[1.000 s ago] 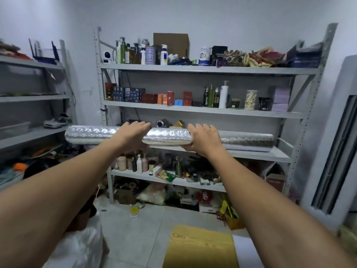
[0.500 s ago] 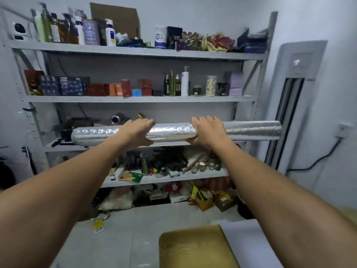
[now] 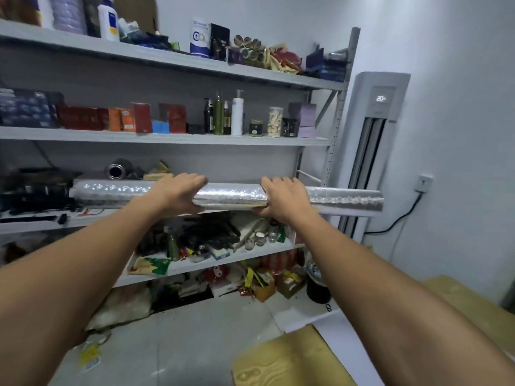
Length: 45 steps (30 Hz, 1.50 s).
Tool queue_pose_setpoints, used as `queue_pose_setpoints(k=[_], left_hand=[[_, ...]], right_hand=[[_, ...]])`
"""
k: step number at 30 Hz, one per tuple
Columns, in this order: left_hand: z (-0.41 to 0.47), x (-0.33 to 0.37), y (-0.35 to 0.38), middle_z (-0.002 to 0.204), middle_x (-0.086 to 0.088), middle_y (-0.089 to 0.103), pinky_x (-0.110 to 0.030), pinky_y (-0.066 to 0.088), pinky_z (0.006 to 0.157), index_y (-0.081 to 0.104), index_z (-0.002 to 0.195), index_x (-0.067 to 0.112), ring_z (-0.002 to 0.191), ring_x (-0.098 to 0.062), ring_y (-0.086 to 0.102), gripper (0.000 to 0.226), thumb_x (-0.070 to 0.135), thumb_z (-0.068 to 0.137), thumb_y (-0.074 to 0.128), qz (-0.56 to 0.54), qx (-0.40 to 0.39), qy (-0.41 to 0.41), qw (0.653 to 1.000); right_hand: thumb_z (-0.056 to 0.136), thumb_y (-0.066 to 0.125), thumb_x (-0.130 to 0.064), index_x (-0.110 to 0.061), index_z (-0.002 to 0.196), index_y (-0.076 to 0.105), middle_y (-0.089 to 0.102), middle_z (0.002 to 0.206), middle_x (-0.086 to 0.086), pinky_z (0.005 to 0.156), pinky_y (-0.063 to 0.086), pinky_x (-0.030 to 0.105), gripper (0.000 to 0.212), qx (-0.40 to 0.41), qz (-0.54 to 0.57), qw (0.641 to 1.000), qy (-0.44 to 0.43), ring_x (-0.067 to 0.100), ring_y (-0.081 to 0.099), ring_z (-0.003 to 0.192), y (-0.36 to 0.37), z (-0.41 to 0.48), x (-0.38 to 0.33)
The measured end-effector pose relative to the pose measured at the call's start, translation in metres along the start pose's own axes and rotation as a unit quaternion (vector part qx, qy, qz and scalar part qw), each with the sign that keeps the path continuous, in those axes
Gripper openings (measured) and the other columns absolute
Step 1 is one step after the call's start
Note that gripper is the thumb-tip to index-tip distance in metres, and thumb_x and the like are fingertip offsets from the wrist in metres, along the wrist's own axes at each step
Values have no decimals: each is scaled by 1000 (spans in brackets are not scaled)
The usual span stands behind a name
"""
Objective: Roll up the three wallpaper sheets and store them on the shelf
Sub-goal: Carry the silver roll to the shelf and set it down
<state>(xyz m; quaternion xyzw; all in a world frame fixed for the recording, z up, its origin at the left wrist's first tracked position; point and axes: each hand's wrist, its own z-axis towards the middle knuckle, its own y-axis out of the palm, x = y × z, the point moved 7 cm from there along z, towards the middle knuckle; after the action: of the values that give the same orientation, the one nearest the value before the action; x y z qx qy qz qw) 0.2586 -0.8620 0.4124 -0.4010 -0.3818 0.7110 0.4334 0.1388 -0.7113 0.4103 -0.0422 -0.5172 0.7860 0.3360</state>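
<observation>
Clasping one finished silver roll [image 3: 231, 195], left hand [image 3: 178, 192] and right hand [image 3: 282, 198] curled over it, the person had yet to set it on the shelf [image 3: 33, 223]; a wood-grain sheet [image 3: 287, 360] lay unrolled.

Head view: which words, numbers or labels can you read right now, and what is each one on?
"20": air conditioner display.
White canister, top shelf: blue round logo, lettering too blurred to read.
Black box beside it: pale lettering, unreadable.
Middle-shelf boxes and bottles: print too small to read.
Silver wallpaper roll: embossed pattern only, no text.
</observation>
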Motion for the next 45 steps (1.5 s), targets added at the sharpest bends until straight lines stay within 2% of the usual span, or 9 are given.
queue_pose_setpoints(k=[7,12,18,23,28,31,35,40,45], left_hand=[[27,-45,40,110,-6,58,-38,42,85,48,108,14,105,-26,54,46,41,78,69,-13,-2,-6,1000],[74,-90,92,109,-3,60,-33,40,75,50,108,18,100,-23,56,45,45,77,69,-11,-13,-11,1000],[167,-126,139,111,-3,59,-32,36,76,48,107,18,102,-23,55,41,39,78,69,-17,-31,9,999],[255,-160,162,119,-1,58,-37,40,89,47,118,22,109,-21,54,49,41,79,69,-29,-15,17,999],[317,-183,219,125,-3,56,-39,40,94,43,126,21,114,-24,53,57,41,79,69,-35,-55,16,998],[359,-187,266,124,-4,58,-38,44,90,42,125,22,110,-25,55,59,42,78,70,-55,-76,41,995],[415,-193,307,122,-4,58,-37,47,87,44,124,22,108,-25,55,56,41,78,70,-79,-53,71,993],[470,-210,363,117,-2,59,-35,47,82,48,115,21,104,-23,55,51,42,75,71,-113,-62,110,985],[507,-196,425,117,0,58,-32,40,79,49,112,18,104,-23,55,46,41,78,70,-100,-110,158,976]], right_hand=[[76,65,-59,-19,114,46,62,115,7,91,41,40,58,-11,2,1000,5,28,57,106,34,50,-19],[77,62,-61,-19,115,46,62,114,7,93,40,41,59,-14,13,1000,5,27,58,105,90,113,-27],[78,62,-60,-19,110,47,64,106,5,84,42,39,54,-24,33,999,25,26,60,97,154,202,-2],[79,62,-61,-19,114,46,63,108,5,82,43,39,57,-13,24,999,46,27,58,99,188,282,30],[78,63,-60,-19,116,47,61,110,7,82,44,38,58,-37,14,997,61,28,57,100,241,331,44],[78,63,-60,-19,112,47,62,109,6,83,43,39,56,-53,3,996,77,28,57,100,276,352,58],[78,62,-59,-18,112,48,62,111,6,85,42,38,55,-65,-1,991,114,26,57,102,314,383,78],[78,61,-61,-18,110,48,62,111,7,88,40,40,55,-98,-1,984,150,28,55,104,365,421,87],[80,59,-62,-16,117,45,62,111,8,88,42,40,60,-152,13,973,176,28,57,102,440,427,95]])
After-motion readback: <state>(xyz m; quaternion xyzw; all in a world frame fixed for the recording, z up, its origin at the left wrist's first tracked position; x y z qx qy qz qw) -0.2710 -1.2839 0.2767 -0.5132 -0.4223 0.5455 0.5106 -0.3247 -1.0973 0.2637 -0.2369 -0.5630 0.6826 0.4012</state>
